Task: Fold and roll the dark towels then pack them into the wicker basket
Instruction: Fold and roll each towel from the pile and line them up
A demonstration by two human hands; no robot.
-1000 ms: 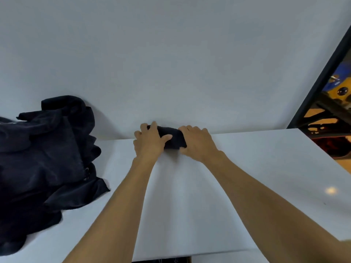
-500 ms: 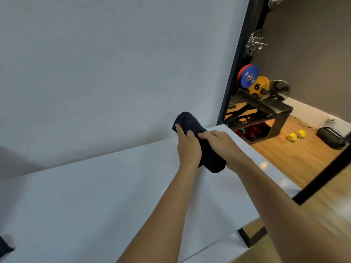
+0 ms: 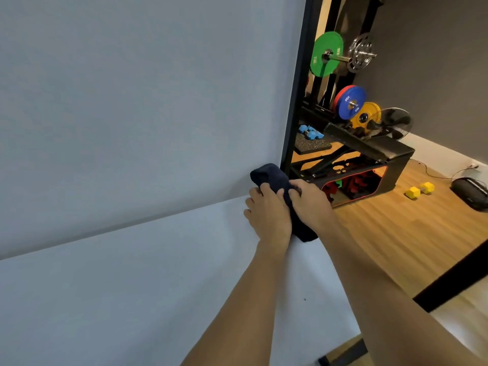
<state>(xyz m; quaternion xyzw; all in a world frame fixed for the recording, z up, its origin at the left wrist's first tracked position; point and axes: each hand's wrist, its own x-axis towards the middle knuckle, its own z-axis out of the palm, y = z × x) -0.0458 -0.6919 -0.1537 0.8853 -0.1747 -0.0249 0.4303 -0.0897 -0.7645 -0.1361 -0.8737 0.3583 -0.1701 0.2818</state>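
My left hand (image 3: 269, 216) and right hand (image 3: 313, 204) both grip the rolled dark towel (image 3: 273, 177), one on each side. Fingers (image 3: 257, 194) curled round it, thumbs on top, nothing else held. The towel sits between my palms, tilted: top end sticks out past my fingertips toward the white wall (image 3: 132, 101), bottom end pokes out under my wrists. It's over the far right corner of the white counter (image 3: 118, 291); can't tell if the bottom end touches the counter.

Just beyond my fingers, a black frame post (image 3: 297, 101) runs up the wall's edge. Right of my fingers and further back is a black bench (image 3: 385, 151) with red parts under it. Above that, well up from my hands, are a green plate (image 3: 326, 58), a blue plate (image 3: 350, 101) and a yellow plate (image 3: 367, 117). Blue dumbbells (image 3: 310, 132) lie on a dark mat behind the post. Far right of my fingers, on the wooden floor (image 3: 396, 239), is a yellow dumbbell (image 3: 420, 190), with a black bag (image 3: 470, 192) near it.
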